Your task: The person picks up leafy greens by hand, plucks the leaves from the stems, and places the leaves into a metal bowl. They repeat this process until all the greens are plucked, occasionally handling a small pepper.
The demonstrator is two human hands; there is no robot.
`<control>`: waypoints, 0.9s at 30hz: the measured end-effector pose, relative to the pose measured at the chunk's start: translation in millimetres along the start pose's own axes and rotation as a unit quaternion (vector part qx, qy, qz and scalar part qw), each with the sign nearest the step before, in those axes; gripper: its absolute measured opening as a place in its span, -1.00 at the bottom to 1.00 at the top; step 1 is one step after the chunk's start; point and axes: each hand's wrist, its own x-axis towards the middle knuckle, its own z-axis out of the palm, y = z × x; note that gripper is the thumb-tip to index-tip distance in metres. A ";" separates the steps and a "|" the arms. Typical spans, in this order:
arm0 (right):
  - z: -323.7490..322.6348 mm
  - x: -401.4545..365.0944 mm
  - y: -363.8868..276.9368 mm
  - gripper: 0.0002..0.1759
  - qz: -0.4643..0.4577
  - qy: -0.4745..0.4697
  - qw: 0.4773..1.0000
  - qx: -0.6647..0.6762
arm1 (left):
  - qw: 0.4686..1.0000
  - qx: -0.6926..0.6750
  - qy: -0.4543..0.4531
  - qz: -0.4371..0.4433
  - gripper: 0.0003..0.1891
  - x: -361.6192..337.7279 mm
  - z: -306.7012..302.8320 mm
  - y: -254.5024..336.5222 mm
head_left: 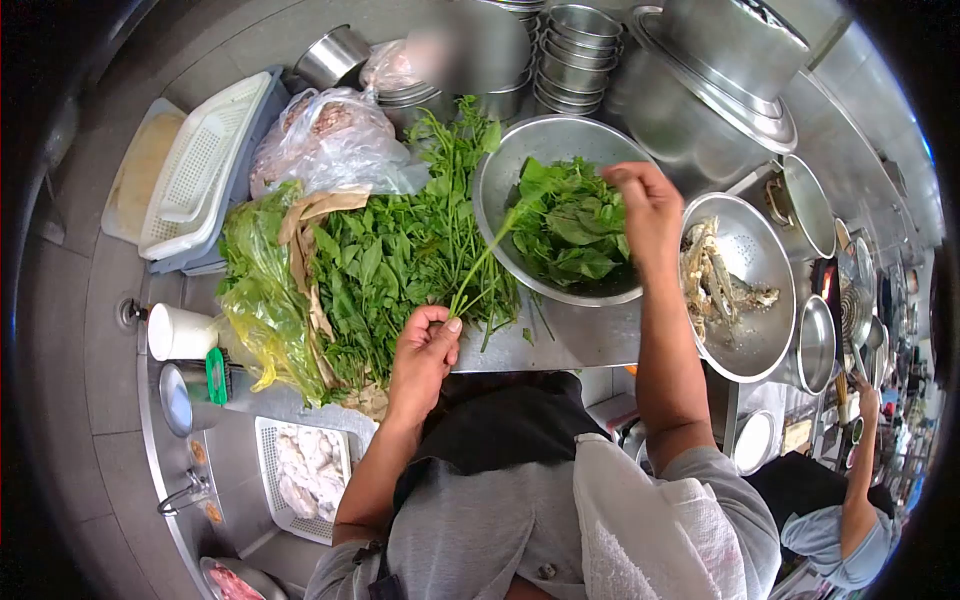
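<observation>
My left hand (425, 355) is closed on the lower stems of a leafy green sprig (482, 265), whose leafy top reaches over the rim of a steel bowl (520, 145). Inside that bowl lie loose green leaves (585, 225). Over the bowl's right side is my right hand (648, 210), its fingers curled together; whatever they pinch is hidden. A big heap of leafy stems (375, 260) spreads on the steel counter left of the bowl, partly in a yellow plastic bag (260, 310) with brown paper.
Right of the bowl, a steel colander (740, 345) holds whole fish or similar pieces. Behind stand stacked steel pots (575, 60) and a clear bag of meat (330, 135). White baskets (195, 170) are at left. Below left, a sink holds a basket (265, 450) of pale pieces. Another person (845, 530) works at right.
</observation>
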 end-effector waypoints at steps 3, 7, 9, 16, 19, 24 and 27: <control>-18.3 -0.5 -4.7 -0.69 0.013 -0.004 0.985 -0.172 | 0.996 -0.024 0.072 0.040 -0.87 14.4 -1.8 1.0; -5.0 -26.6 -8.8 -0.54 -0.122 -0.058 0.939 -0.317 | 0.973 0.020 0.149 0.172 -0.73 97.0 11.2 0.3; 8.7 -39.6 -5.5 -0.55 -0.143 -0.076 0.933 -0.321 | 0.945 0.228 0.160 0.175 -0.43 127.8 22.9 9.5; 48.2 -85.9 -38.1 -0.64 -0.202 -0.217 0.930 -0.218 | 0.863 0.363 0.142 0.321 -0.62 66.6 11.5 4.4; 79.0 -104.0 -37.3 -0.66 -0.237 -0.293 0.909 -0.176 | 0.859 0.355 0.228 0.291 -0.79 23.3 -41.7 -1.8; 145.8 -128.0 -45.4 -0.66 -0.245 -0.443 0.848 -0.159 | 0.754 0.567 0.313 0.111 -0.72 -6.7 -120.6 -24.4; 191.2 -144.3 -30.0 -0.63 -0.261 -0.521 0.790 -0.189 | 0.714 0.641 0.264 0.091 -0.67 5.3 -126.8 -41.4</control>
